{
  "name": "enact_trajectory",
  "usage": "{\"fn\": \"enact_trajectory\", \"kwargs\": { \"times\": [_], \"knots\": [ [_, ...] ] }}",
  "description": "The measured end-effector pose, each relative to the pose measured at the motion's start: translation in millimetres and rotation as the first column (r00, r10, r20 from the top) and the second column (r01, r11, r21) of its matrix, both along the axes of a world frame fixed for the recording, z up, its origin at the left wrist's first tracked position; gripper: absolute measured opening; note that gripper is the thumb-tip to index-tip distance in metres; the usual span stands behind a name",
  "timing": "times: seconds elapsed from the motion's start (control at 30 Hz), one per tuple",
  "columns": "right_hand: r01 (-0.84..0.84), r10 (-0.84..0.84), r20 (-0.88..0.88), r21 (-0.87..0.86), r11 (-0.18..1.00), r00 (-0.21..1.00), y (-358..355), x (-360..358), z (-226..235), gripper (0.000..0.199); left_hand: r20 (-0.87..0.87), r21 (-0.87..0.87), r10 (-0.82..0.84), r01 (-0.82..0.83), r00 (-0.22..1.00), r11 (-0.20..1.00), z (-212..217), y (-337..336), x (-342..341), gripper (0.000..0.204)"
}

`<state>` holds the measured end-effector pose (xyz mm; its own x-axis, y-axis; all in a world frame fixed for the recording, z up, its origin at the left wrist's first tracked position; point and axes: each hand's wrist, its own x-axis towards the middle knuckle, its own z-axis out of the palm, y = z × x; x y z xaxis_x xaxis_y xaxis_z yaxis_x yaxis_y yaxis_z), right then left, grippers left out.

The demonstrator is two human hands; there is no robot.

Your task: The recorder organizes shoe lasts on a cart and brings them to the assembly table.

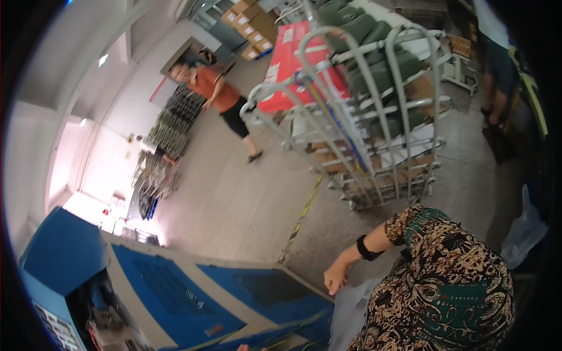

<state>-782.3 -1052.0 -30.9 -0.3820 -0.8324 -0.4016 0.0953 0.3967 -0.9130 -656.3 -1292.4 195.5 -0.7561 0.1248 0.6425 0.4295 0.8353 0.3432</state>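
Note:
My right hand (335, 277), with a black band on its wrist, is closed in front of my patterned shirt (445, 286). Its fingers meet the upper edge of a translucent whitish plastic bag (350, 313), which they appear to pinch. Only a sliver of my left hand (243, 347) shows at the lower edge; its fingers are mostly cut off, so what it does is hidden. Close to both hands stands a large machine with blue panels (175, 289) and pale framing.
A white tubular cart (380, 117) carries dark green pieces (366, 35) and a red sheet (298, 64). Someone in an orange top (216, 88) stands beyond it. Yellow-black tape (304, 213) crosses the floor. Cartons (254, 29) are stacked behind; another plastic bag (524, 234) lies right.

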Motion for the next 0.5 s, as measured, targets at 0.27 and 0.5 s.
{"fn": "enact_trajectory", "kwargs": {
  "times": [0.27,0.5],
  "knots": [
    [0.473,-0.475,-0.022,-0.062,0.879,0.880,201.8,128.1,-26.1,0.044,0.349,0.380,-0.554,0.426,0.756,0.821,-62.9,201.1,-40.3,0.027],
    [0.956,-0.950,-0.145,-0.065,0.288,0.276,366.8,260.4,-22.3,0.041,0.146,0.188,-0.823,0.802,0.548,0.567,-40.6,384.3,-71.7,0.030]
  ]
}}
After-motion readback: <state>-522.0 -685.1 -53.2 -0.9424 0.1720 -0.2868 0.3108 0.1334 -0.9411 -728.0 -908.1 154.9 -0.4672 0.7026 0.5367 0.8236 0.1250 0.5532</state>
